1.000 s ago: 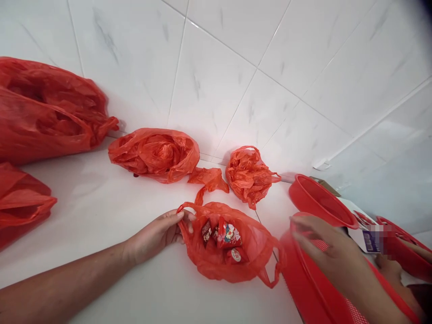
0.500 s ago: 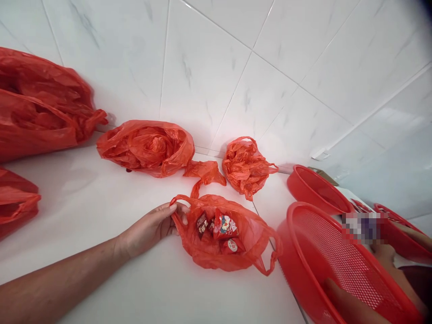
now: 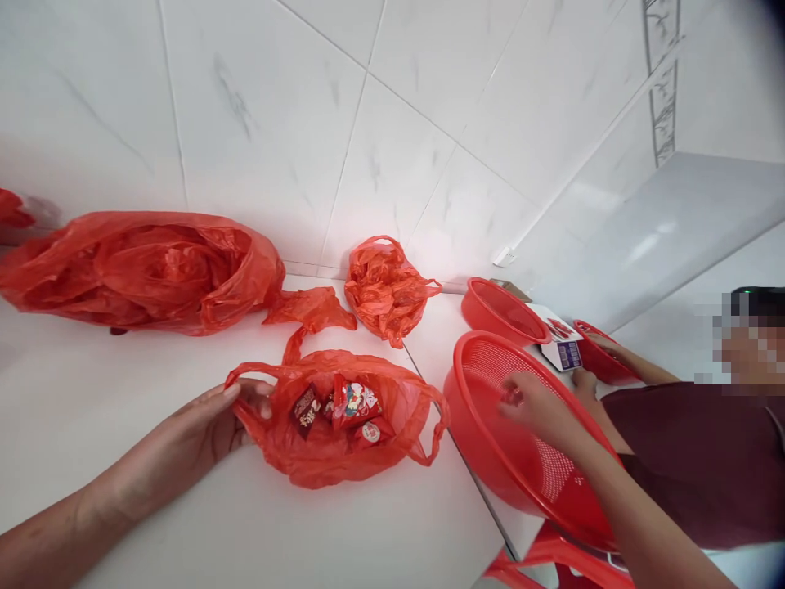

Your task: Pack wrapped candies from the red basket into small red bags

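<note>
Our left hand (image 3: 208,421) has its fingers closed on the rim of the red plastic bag (image 3: 325,458), which lies on the white tile surface (image 3: 123,483) with red packets (image 3: 352,406) inside and open room to its left. Its handle comes just short of a seam (image 3: 467,476). Our right hand (image 3: 533,405), fingers curled, is over the red mesh basket (image 3: 491,364) past that seam; whether they grip anything we cannot tell

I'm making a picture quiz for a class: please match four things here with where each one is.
Things:
1. Left hand
2. Right hand
3. Packets
4. Crumpled bag

Places:
A. At the foot of the wall
B. Inside the open bag
C. Over the mesh basket
D. On the open bag's handle

Pairs: 1-D, 2-C, 3-B, 4-A
</note>
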Demonstrator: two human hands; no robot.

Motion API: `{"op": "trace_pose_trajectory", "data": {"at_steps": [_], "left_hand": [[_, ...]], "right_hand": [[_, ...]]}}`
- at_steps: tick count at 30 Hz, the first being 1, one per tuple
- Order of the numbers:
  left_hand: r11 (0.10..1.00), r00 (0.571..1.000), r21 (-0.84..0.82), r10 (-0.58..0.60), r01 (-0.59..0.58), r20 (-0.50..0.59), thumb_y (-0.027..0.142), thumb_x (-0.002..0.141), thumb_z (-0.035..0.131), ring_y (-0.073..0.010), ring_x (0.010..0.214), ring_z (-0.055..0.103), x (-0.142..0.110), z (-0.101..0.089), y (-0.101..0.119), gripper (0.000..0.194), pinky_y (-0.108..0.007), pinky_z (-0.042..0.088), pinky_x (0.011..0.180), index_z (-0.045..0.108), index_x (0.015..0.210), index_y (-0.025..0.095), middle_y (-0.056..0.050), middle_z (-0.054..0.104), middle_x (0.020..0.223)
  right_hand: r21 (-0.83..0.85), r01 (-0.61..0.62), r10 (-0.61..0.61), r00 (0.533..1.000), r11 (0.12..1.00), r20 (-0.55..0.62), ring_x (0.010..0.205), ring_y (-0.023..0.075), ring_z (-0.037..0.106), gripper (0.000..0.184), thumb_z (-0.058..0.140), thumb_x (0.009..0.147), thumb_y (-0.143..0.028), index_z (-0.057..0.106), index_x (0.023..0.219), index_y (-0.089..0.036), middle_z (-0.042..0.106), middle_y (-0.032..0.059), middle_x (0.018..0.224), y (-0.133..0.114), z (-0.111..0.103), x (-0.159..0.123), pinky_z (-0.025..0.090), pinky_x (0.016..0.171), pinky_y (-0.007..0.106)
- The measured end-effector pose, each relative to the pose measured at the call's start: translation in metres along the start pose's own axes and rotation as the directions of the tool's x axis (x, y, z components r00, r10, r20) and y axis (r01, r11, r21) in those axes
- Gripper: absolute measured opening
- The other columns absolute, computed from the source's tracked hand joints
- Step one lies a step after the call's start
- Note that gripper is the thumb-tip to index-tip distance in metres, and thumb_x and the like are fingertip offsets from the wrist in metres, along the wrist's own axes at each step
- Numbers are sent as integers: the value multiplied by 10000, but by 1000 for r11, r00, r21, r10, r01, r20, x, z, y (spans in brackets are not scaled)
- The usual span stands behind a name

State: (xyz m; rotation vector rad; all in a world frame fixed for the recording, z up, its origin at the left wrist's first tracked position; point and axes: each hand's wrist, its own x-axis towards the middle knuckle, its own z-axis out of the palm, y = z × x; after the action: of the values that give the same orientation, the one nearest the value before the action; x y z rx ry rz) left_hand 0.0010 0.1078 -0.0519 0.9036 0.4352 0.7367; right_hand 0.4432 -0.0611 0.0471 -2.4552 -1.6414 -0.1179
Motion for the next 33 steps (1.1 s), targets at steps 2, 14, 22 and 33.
{"op": "trace_pose_trajectory", "data": {"at_steps": [2,14,22,33], "left_hand": [[1000,1000,12,-2,2,-14,338,917,449,-230,908,584,0,-1,-1,263,-372,540,822,657,938,179,-69,643,952],[998,999,-65,-9,12,51,320,939,412,-187,821,594,-5,12,7,267,-326,517,786,650,949,198,-26,657,863],[1000,996,-5,-28,28,81,370,949,357,-248,976,595,-1,4,4,370,-369,482,847,616,1130,176,-115,644,1092],[999,998,7,-48,48,37,377,917,452,-256,1093,566,-4,2,0,322,-363,452,925,594,1181,260,-50,616,1242]], "right_hand": [[31,68,-61,979,997,-196,768,175,585,262,620,749,-360,527,941,-208,574,62,944,-28,-20,5,475,632,287],[-110,625,-618,700,773,-358,1163,265,499,327,605,823,-282,528,1131,-204,461,140,1295,-187,16,-43,480,939,411],[-8,490,-462,816,872,-346,1230,291,450,294,531,869,-268,540,1160,-231,395,133,1388,-167,51,-49,459,955,476],[413,182,-46,947,892,-318,1264,307,419,675,593,820,-412,304,1390,-191,408,168,1381,-144,95,-75,420,994,507]]}}
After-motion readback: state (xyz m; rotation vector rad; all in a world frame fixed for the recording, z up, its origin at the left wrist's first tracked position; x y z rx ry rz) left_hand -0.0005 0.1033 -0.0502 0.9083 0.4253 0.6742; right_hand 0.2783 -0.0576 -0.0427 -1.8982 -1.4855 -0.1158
